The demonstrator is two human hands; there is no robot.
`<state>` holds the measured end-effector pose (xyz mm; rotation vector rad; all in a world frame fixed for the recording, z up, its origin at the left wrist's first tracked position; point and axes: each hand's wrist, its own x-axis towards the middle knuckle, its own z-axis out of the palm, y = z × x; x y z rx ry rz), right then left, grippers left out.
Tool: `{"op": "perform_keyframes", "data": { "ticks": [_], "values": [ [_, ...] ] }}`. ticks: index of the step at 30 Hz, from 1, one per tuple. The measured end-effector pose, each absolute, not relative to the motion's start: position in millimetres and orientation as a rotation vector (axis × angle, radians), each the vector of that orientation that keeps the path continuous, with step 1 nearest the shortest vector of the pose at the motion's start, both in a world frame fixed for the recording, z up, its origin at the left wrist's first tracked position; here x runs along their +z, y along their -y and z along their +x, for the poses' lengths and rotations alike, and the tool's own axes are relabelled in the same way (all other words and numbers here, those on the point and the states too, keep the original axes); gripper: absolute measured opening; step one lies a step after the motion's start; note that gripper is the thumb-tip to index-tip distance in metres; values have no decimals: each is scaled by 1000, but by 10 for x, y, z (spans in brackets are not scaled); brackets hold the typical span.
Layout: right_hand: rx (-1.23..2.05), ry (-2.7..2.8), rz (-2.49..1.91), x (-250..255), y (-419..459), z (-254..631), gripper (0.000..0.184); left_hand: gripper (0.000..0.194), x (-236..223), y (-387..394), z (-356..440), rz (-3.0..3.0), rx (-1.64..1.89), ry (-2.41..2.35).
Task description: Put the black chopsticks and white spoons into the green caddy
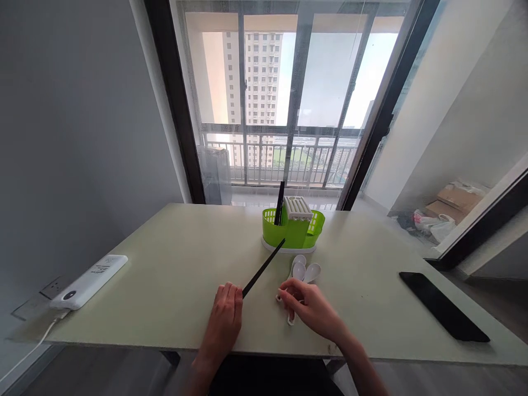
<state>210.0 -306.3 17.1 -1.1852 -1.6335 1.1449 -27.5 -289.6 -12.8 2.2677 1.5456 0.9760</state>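
Black chopsticks [264, 268] stick out from under my left hand [225, 314], slanting up to the right toward the green caddy; I cannot tell how many are in its closed fingers. My right hand [311, 308] is pinched over the handles of several white spoons [312, 272] lying together on the table, bowls pointing away from me. Two handle ends show below its fingers; the grip itself is partly hidden. Behind the spoons stands a bright green utensil caddy [295, 234] on a white base, with black chopsticks [280, 203] upright in its left compartment.
The pale table [185, 258] stretches to a glass sliding door at the back. A white power strip [91, 281] with a cable lies at the left edge. A flat black object [443, 305], perhaps a case, rests near the right edge. Cardboard boxes [457, 202] sit beyond, at right.
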Motion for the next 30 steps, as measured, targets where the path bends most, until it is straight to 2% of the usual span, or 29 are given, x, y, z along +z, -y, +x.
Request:
{"op": "perform_keyframes", "data": {
  "ticks": [4, 10, 14, 18, 23, 26, 30],
  "values": [
    [1265, 1549, -1085, 266, 2965, 1940, 46, 35, -19, 2956, -270, 2278, 1003, -1340],
    [985, 1334, -1013, 689, 2769, 1920, 46, 25, -14, 2947, -257, 2297, 943, -1224],
    [753, 1574, -1079, 931, 2771, 1921, 42, 13, -76, 2922, -259, 2283, 948, -1263],
    [513, 1863, -1076, 1043, 2814, 1841, 37, 12, -68, 2924, -266, 2266, 948, -1268],
    [489, 1966, -1027, 1058, 2818, 1781, 37, 13, -19, 2930, -269, 2218, 897, -1289],
    [458, 1987, -1012, 1165, 2778, 1841, 38, 7, -31, 2921, -278, 2213, 871, -1316],
    [309, 1839, -1046, 1538, 2588, 2051, 39, 24, -39, 2926, -287, 2188, 870, -1323]
  ]
}}
